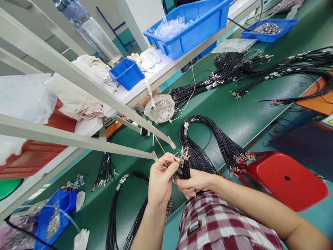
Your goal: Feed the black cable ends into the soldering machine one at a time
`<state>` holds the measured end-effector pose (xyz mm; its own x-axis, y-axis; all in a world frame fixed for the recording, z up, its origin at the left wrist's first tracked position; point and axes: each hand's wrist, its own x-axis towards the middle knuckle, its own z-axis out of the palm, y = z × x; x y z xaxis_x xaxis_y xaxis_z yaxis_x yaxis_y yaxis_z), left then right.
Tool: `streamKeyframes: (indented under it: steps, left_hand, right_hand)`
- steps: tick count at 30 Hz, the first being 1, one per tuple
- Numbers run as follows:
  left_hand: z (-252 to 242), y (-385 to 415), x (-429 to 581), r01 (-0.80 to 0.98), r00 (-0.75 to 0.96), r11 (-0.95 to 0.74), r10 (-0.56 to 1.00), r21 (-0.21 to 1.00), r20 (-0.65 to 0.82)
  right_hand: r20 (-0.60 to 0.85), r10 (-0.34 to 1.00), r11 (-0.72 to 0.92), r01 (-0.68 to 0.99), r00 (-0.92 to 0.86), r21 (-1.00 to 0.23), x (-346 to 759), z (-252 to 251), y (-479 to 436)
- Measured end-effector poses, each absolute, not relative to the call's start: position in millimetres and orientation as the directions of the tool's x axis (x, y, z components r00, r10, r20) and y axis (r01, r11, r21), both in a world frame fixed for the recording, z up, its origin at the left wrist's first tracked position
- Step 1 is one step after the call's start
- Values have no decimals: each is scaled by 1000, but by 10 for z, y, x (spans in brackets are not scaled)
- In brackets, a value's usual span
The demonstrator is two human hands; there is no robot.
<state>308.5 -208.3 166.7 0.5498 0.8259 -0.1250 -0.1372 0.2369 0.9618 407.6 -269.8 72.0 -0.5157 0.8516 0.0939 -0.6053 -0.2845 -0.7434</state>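
Observation:
Near the bench's front edge, my right hand (191,182) is closed round a bundle of black cables (185,171). The bundle's stripped ends (184,152) point up and show thin coloured wires. Beside it, my left hand (162,177) pinches the end of a black cable with fine coloured wires between thumb and fingers. A looped bundle of black cables (221,135) lies on the green bench just beyond my hands. Another bundle (113,211) curves across the bench to the left of my left forearm.
A white fan (161,108) stands behind my hands, under a shelf with blue bins (192,29). Pale metal struts (78,139) slant close to my left hand. More black cables (208,81) lie along the bench. A red stool (288,180) stands to the right. Small metal parts fill a blue tray (291,24).

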Motion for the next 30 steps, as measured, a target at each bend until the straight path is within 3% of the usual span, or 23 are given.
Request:
streamKeyframes:
  steps: [11, 21, 27, 30]
  left_hand:
    - [1665, -2113, 3069, -112, 549, 225, 826, 968, -129]
    - [1709, -2155, 3042, -131, 547, 153, 835, 980, -57]
    - [1710, -2108, 2902, -29, 552, 196, 820, 980, -148]
    - [1725, -2081, 2862, 70, 636, 211, 743, 975, -207]
  right_hand:
    - [53, 851, -319, -595, -523, -738, 4071, 768, -2697]
    - [112, 879, -250, -648, -464, -720, 4062, 739, -2695]
    - [99, 968, -144, -830, -232, -539, 4014, 724, -2737]
    - [-21, 988, -136, -813, -150, -566, 4035, 755, -2744]
